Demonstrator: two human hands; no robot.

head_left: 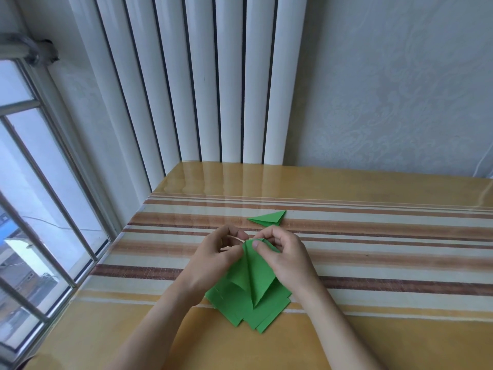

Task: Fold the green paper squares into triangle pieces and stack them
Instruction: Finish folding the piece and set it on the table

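A green paper square point(253, 273) is bent along its diagonal and held just above the table. My left hand point(217, 256) pinches its far corner from the left. My right hand point(282, 256) pinches the same corner from the right, thumb on top of the paper. Beneath it lies a loose pile of flat green squares point(256, 313), corners fanned out toward me. One folded green triangle piece point(269, 218) lies on the table beyond my hands.
The table point(373, 263) has a glossy striped cover, yellow at the near and far edges. A white radiator point(213, 89) stands behind it against the wall. A barred window point(40, 209) runs along the left side.
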